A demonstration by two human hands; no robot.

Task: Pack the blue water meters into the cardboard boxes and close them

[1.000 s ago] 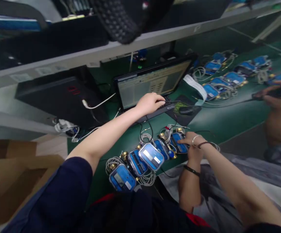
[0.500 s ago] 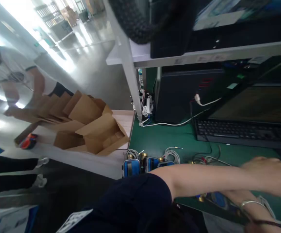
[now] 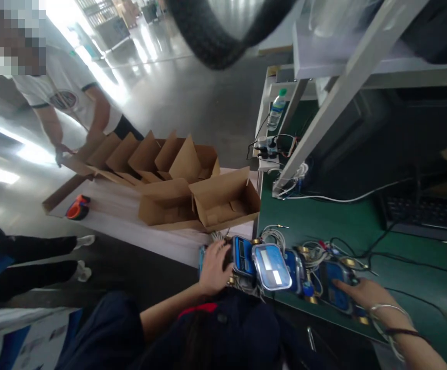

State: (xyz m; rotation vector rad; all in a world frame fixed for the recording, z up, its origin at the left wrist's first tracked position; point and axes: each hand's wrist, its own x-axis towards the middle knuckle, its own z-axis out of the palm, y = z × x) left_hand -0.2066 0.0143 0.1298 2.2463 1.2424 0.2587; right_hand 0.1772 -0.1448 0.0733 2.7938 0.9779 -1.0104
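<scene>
A row of blue-faced meters with brass fittings and coiled grey cables lies along the bench's front edge. At the row's left end my left hand [image 3: 214,268] has its fingers curled over the leftmost meter [image 3: 201,255], most of which it hides. Beside it stands another meter [image 3: 243,255], then one with a clear cover [image 3: 271,266] tilted toward me. My right hand [image 3: 364,294] grips a meter [image 3: 336,288] farther right, thumb on its blue face and the other fingers partly hidden. A bracelet and a dark band circle the right wrist.
Open cardboard boxes [image 3: 229,205] stand on the pale table at left, with an orange tape roll [image 3: 78,207] beyond. Another person [image 3: 71,97] reaches toward the boxes. A shelf post [image 3: 323,113], water bottle [image 3: 276,109], cables and keyboard [image 3: 400,208] border the green bench [image 3: 323,221].
My view has swung left. One arm no longer stretches across the bench; my left hand is now at the row's left end and my right hand on a meter at right.
</scene>
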